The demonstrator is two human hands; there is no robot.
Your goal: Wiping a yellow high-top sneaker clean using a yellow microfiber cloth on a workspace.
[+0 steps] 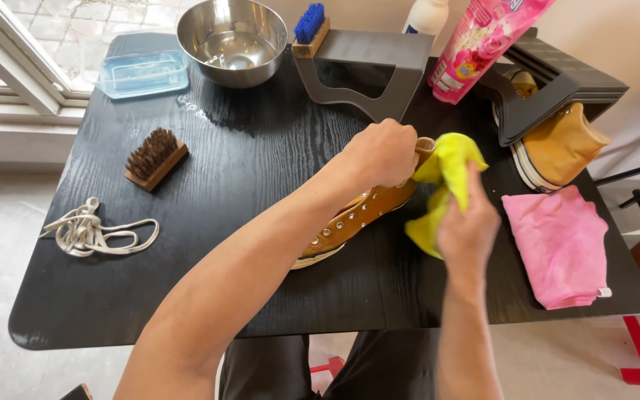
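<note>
The left hand [385, 154] is closed around the upper collar of a tan high-top shoe [357, 216], which lies on its side near the middle of the black table [261, 170], its row of metal eyelets facing up and its pale sole toward the near edge. The right hand [468, 226] is bunched around a yellow cloth [446, 178], fingers folded over it, and presses the cloth against the shoe's collar just beside the left hand. To the right of that hand, a pink cloth [561, 244] lies crumpled flat near the table's right edge. Behind it, the second tan shoe [561, 144] sits partly under a dark grey stand [557, 81]; a pink pouch [475, 41] leans between this stand and another grey stand [368, 67], with a white bottle [425, 15] behind. A blue-bristled brush [310, 28] rests on the far left corner of that second stand. Further left, a steel bowl [232, 41] holds a little water, with a clear plastic tray [144, 72] beside it. A brown-bristled wooden brush [155, 157] lies bristles up on the left side, and a tangle of white laces [94, 230] sits near the left edge.
</note>
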